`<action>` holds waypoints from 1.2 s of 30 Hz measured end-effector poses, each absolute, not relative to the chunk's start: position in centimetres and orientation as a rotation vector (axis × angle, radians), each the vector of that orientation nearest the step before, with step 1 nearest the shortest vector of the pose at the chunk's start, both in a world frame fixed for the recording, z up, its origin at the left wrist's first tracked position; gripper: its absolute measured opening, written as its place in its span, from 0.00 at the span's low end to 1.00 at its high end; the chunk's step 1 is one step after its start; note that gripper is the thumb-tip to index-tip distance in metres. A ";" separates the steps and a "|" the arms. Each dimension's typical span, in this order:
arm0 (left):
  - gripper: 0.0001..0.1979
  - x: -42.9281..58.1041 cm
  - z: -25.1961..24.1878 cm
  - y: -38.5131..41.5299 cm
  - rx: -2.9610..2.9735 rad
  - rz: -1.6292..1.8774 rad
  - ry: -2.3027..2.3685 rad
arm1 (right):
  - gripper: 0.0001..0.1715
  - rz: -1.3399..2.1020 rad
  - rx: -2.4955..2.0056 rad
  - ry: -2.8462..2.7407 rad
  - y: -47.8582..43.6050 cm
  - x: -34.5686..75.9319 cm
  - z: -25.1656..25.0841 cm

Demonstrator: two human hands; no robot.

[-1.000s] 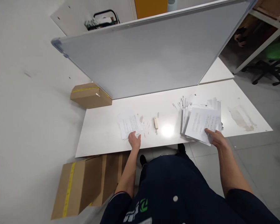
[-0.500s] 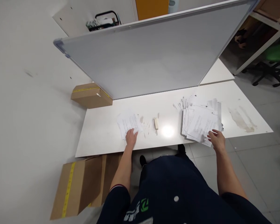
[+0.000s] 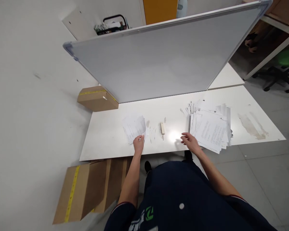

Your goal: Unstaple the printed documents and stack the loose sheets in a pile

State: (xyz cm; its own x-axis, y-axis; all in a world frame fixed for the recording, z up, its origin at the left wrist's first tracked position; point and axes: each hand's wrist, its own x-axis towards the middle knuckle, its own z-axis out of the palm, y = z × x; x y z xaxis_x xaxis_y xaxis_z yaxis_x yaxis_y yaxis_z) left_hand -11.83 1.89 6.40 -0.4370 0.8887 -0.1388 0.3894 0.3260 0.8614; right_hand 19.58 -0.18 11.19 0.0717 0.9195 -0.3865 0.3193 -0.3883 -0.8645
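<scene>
My left hand [image 3: 138,144] pinches the near right corner of a printed sheet of paper [image 3: 134,127], whose right side curls up off the white table. More paper seems to lie beneath it. Over the table, just left of a thick, uneven stack of printed papers [image 3: 210,128], my right hand [image 3: 190,141] has its fingers apart and holds nothing. Between the two lots of paper lies a small cream-coloured block [image 3: 162,128]; I cannot tell what it is.
A whiteboard [image 3: 159,61] stands along the back edge of the table [image 3: 106,134]. One cardboard box [image 3: 97,98] sits at the back left corner, and open cardboard boxes [image 3: 96,183] stand below the left front edge. A green chair [image 3: 287,61] is far right.
My right hand has moved left, away from the paper stack, toward the middle. My left hand has lifted the sheet's right edge, which lay flatter before. The view has shifted slightly.
</scene>
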 end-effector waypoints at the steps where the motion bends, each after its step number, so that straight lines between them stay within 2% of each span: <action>1: 0.10 -11.3 6.9 1.5 1.102 1.049 1.951 | 0.21 1.471 -1.703 -1.263 0.0 17.9 11.1; 4: 0.12 -9.3 8.2 0.0 1.079 1.054 1.878 | 0.24 1.749 -1.582 -1.268 0.5 13.6 10.6; 7: 0.11 -6.8 8.7 -1.7 1.050 1.050 1.734 | 0.29 1.870 -1.533 -1.255 1.0 10.4 9.6; 9: 0.10 -5.3 8.6 -2.7 0.948 1.014 1.546 | 0.29 1.906 -1.524 -1.262 1.1 9.0 8.7; 14: 0.11 -3.6 7.8 -3.1 0.741 0.924 1.371 | 0.21 1.795 -1.533 -1.375 0.5 8.0 6.7; 20: 0.22 -3.4 6.9 -1.1 0.557 0.932 1.386 | 0.27 1.669 -1.511 -1.574 -0.2 8.5 6.2; 23: 0.23 -3.2 6.3 -0.6 0.522 0.940 1.394 | 0.29 1.655 -1.514 -1.626 -0.5 8.5 6.3; 32: 0.20 -3.4 5.4 -1.0 0.493 0.960 1.391 | 0.29 1.677 -1.543 -1.572 -0.7 8.8 6.4; 36: 0.13 -3.3 5.5 -1.5 0.477 0.973 1.405 | 0.23 1.663 -1.647 -1.467 0.1 9.3 5.6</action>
State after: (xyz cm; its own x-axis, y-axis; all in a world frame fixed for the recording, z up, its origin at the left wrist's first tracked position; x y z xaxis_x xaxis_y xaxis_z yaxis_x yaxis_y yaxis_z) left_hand -3.28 -1.52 5.52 -0.1153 0.7930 -0.5982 -0.2807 0.5516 0.7854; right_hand 9.35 0.15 5.56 -0.2433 0.8338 -0.4956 0.3875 -0.3849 -0.8377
